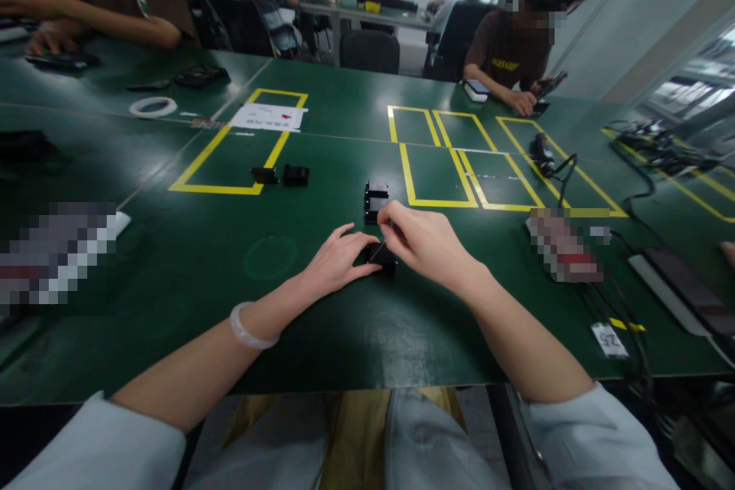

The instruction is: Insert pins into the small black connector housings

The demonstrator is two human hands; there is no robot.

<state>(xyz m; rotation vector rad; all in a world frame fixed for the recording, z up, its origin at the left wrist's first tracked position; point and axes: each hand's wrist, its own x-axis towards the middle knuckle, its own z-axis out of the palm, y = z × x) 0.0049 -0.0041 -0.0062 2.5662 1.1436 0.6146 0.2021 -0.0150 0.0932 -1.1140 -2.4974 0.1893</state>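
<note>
With its thumb and fingers on either side, my left hand [338, 259] grips a small black part [386, 259] standing on the green table. My right hand [425, 237] is closed in a pinch just above that part. A thin, light-coloured rod [377, 249] slants from its fingertips toward the part; its kind is too small to tell. Right behind my hands sits another black block [377, 190] with pale edges. Farther left lie two more small black pieces, one thin and upright [264, 174], the other a low block [296, 174].
Yellow tape rectangles [442, 203] mark the green table [189, 245]. A white paper [269, 117] and a tape roll [152, 107] lie at the back left. To the right are a blurred box [563, 245], cables and a dark device [683, 287]. Other people sit across the table.
</note>
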